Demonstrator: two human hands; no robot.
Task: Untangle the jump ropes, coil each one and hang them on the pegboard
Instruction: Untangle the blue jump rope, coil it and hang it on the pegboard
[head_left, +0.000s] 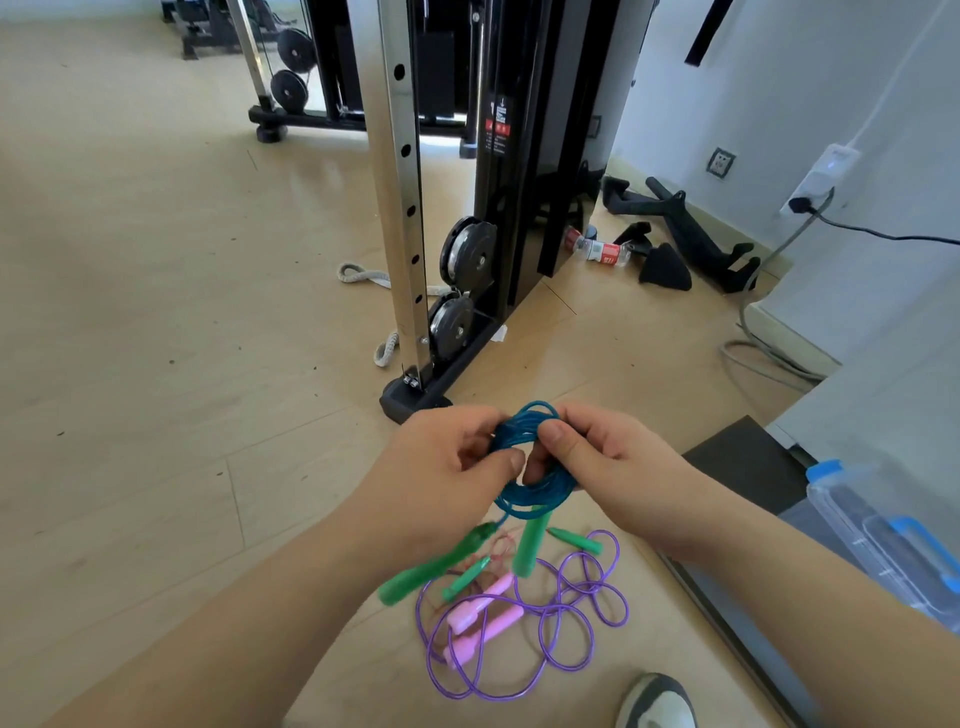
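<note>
A blue jump rope (535, 491) is wound into a small coil in front of me. My left hand (447, 467) pinches the coil's left side and my right hand (608, 457) grips its right side. Its two green handles (426, 569) hang below the coil. On the wooden floor under my hands lies a loose purple rope (561, 649) with pink handles (480, 621). A thin red rope (498, 545) with smaller green handles (576, 540) lies tangled beside it. No pegboard is in view.
A cable machine with a chrome upright (400, 208) stands just ahead. A plastic bottle (597, 252) and black attachments (701, 244) lie by the wall. A clear bin with blue latches (883, 535) and a dark mat (748, 467) sit to the right. My shoe (657, 701) is below.
</note>
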